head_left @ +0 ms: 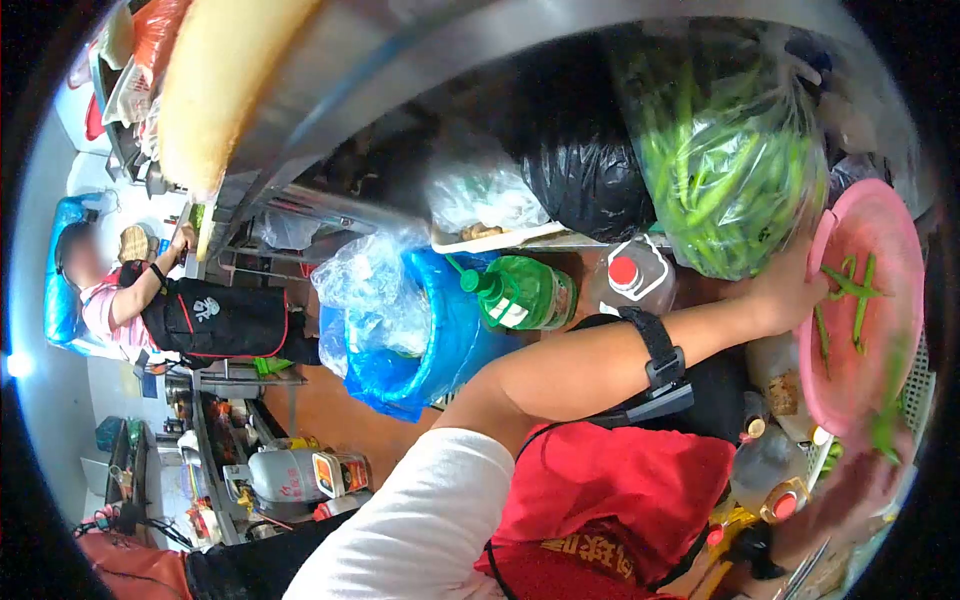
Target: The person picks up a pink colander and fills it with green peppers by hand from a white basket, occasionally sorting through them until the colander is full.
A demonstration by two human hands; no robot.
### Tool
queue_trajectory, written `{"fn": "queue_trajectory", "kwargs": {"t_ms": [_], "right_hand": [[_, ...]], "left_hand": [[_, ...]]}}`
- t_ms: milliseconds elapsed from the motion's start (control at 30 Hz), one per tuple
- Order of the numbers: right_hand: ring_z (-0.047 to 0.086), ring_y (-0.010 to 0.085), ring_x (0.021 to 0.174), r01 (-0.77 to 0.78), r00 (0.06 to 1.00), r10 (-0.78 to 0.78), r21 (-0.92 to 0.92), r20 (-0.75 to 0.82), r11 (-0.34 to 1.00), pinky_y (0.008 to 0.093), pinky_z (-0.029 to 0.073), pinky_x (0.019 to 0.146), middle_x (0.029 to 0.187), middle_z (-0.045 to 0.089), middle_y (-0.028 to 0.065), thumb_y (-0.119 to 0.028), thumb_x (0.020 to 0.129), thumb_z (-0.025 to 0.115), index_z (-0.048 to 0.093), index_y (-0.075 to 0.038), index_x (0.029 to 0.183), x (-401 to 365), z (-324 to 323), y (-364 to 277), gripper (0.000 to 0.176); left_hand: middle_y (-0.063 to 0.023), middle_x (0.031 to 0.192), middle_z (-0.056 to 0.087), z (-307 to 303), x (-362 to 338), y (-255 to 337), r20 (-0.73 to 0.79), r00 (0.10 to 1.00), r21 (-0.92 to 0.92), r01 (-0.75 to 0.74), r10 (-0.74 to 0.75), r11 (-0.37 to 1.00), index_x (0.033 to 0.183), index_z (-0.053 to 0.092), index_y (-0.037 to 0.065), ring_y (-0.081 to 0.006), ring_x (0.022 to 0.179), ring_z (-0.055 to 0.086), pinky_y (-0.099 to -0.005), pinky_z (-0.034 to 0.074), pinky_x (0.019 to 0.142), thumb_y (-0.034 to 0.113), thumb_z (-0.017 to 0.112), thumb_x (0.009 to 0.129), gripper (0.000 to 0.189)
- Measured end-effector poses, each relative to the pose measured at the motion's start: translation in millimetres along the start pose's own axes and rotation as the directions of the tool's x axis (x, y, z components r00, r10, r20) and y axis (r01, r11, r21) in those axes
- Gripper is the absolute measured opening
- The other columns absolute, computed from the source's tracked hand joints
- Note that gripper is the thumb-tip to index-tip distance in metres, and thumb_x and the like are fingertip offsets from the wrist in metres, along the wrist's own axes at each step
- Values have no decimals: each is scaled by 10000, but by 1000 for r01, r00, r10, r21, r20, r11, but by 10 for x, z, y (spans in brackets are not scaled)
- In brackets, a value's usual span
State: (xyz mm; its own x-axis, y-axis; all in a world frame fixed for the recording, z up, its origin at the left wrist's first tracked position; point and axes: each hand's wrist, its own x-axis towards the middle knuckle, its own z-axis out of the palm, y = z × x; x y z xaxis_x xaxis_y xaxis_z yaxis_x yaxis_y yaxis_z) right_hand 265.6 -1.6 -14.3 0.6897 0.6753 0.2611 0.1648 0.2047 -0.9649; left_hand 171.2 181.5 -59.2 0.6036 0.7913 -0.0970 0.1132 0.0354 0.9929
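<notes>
My left hand (783, 293) is closed at the rim of a pink plastic basin (905, 220), with the thumb side reaching over the edge. Several long thin green chili peppers (858, 300) lie inside the basin. On its far side my right hand (868, 462), smeared by motion, appears closed on a blurred green chili pepper (888, 405). A clear plastic bag of long green peppers (725, 170) sits right beside my left hand. A black strap (655, 345) with a device circles my left wrist.
The view is turned sideways. A blue-lined bin (450, 320), a green jug (530, 292) and a clear red-capped jug (640, 275) stand near my left forearm. Bottles (765, 465) crowd beneath the basin. Another person in a black apron (215, 315) works at a counter.
</notes>
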Motion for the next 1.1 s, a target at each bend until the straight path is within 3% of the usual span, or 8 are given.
{"fn": "queue_trajectory", "kwargs": {"t_ms": [67,200,433,500,600,733,867,1100], "right_hand": [[571,217,667,28,733,-401,565,550,825,315,473,623,782,586,102,-124,757,566,517,15,1008,12,1058,-390,291],[589,211,628,292,316,-321,230,893,928,301,477,583,833,594,108,-166,696,683,519,-30,1076,-275,1976,-698,435],[498,98,558,-81,982,81,-6,170,997,219,408,543,662,554,20,-127,780,502,566,-38,766,575,-94,137,110],[456,105,533,-153,927,298,495,-228,855,227,379,503,615,495,12,-158,816,499,535,-46,849,764,-1061,406,123],[489,129,582,-331,758,338,117,-558,936,249,427,551,727,531,38,-172,828,477,517,-36,969,652,-2409,966,200],[586,210,711,-444,890,122,-774,-440,452,307,465,635,809,604,115,-149,781,495,550,-59,989,285,-3248,1606,233],[584,249,798,-368,930,223,-767,-294,525,369,454,694,888,591,133,-168,753,524,536,-89,1043,137,-3161,1895,301],[457,219,984,-68,880,393,-891,-266,-450,459,325,807,968,536,67,-338,694,594,563,-109,1005,163,-2807,2093,388]], "left_hand": [[-270,976,524,-29,30,18,42,999,99,1,-6,995,1205,337,-65,-302,920,541,-393,429,791,160,502,767,520],[-242,976,535,-69,-52,23,71,997,121,-26,17,992,1176,378,-53,-268,896,542,-382,433,785,170,493,781,468],[-112,986,565,-213,-202,282,89,996,247,-36,15,968,1094,509,35,-195,859,524,-370,423,791,202,397,860,308],[-126,976,566,-553,-120,102,108,970,680,86,-215,728,998,565,15,-193,903,527,-340,421,806,266,466,821,322],[-114,1025,523,-641,-158,216,-276,957,-43,75,-84,996,1063,481,-27,-222,923,511,-338,403,841,233,526,782,386],[-115,1061,507,-832,31,265,-315,939,-177,87,-140,980,1126,450,-26,-226,950,499,-340,394,849,183,494,802,389],[-107,1045,516,-604,202,297,-379,923,-62,-95,64,994,1052,489,-23,-210,956,501,-326,384,862,191,498,804,327],[-124,1123,492,-580,436,380,-261,961,-167,49,-92,985,1134,448,-22,-232,1050,459,-352,345,915,233,507,794,429]]}}
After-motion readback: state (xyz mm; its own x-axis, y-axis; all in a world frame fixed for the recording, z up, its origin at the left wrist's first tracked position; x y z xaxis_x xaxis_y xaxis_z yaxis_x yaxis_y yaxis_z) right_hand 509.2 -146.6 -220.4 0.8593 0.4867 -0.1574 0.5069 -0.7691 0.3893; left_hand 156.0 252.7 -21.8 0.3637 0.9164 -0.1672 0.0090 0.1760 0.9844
